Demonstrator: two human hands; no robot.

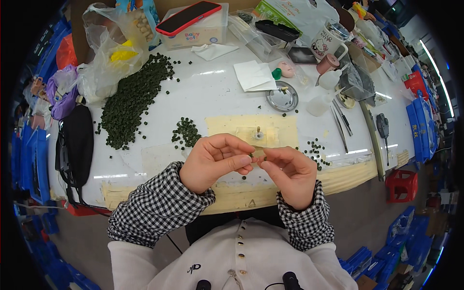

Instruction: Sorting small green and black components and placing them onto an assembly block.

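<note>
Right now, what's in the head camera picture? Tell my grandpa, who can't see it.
A person's left hand and right hand, close together over a white table, seemingly pinch tiny bits. A big heap of dark green pieces lies left, a smaller pile nearer the hands.

Pellet heap (pixel 131 104) left on table (pixel 212 99), tweezers (pixel 339 129) right.

At least 1 small dark piece (pixel 251 155) is held raised; similar dark-green pieces (pixel 131 104) are heaped left, scattered right.
</note>
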